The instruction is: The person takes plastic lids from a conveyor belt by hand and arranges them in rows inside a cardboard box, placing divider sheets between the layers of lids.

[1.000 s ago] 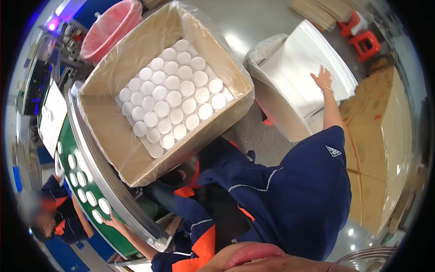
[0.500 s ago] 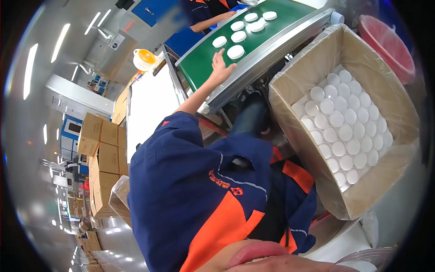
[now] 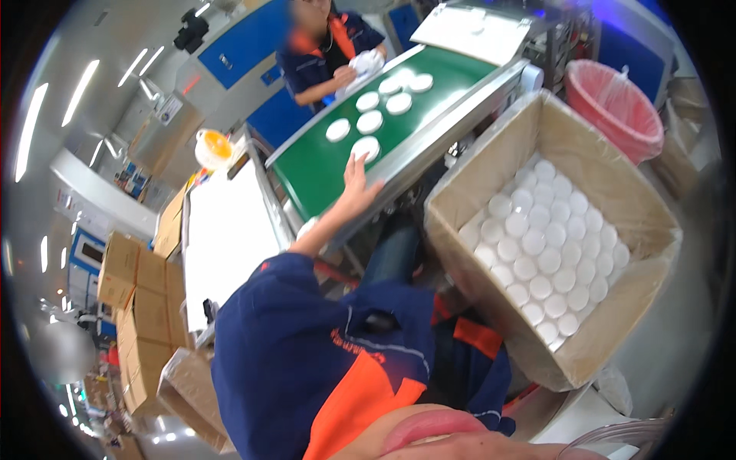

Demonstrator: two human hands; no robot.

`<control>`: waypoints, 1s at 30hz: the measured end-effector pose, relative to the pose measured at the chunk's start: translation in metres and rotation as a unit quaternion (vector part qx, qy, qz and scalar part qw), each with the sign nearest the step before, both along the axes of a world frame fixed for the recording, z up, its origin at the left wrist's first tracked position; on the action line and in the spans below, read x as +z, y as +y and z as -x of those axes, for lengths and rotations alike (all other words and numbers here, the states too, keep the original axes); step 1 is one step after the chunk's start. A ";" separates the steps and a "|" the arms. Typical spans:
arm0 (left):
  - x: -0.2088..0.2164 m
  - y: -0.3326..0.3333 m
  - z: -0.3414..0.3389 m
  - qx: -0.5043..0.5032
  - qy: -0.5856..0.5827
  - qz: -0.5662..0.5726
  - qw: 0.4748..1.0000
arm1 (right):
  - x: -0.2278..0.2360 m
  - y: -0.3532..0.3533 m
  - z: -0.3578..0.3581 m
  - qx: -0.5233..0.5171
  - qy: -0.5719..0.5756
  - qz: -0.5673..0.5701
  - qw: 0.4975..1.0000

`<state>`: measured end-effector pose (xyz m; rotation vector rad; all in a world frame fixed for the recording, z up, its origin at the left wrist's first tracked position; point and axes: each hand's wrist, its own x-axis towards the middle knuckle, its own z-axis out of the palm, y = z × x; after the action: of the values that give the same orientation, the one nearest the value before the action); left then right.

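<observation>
My left hand (image 3: pixel 355 192) reaches over the near edge of a green conveyor belt (image 3: pixel 295 180), fingers stretched out and thumb apart. Its fingertips meet the near rim of a round white lid (image 3: pixel 366 147). Several more such lids lie loose farther along the belt, among them one lid (image 3: pixel 337 129) to the left and another lid (image 3: pixel 369 121) just beyond. My right hand is not visible. On the right, a large cardboard box (image 3: pixel 491 165) lined with clear plastic holds rows of white round pieces (image 3: pixel 553 235).
Across the belt a co-worker (image 3: pixel 322 65) handles something white. A pink bin (image 3: pixel 613 107) with a clear liner stands beyond the box. On the left are a bright white tabletop (image 3: pixel 226 230), an orange-and-white round container (image 3: pixel 215 149) and stacked cartons (image 3: pixel 146 307).
My view has tilted, bringing more of the co-worker into sight. My left hand has gone from beside the nearest lid to touching its rim with the fingertips.
</observation>
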<state>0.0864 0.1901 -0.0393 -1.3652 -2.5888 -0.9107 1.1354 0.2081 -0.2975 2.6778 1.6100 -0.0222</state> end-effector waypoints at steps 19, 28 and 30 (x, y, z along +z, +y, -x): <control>0.008 0.198 -0.172 -0.382 -0.611 -0.100 0.686 | 0.383 0.141 0.547 0.381 0.782 -0.069 0.488; -0.001 0.230 -0.088 -0.331 -0.688 -0.077 0.642 | 0.376 0.205 0.537 0.187 0.813 -0.164 0.527; 0.024 0.240 -0.110 -0.261 -0.560 -0.157 0.771 | 0.339 0.243 0.476 0.215 0.666 -0.144 0.699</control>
<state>0.1959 0.4299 -0.0152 -1.7863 -2.3236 -2.8328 0.6590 0.4507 0.0411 2.2361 2.5418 -2.3054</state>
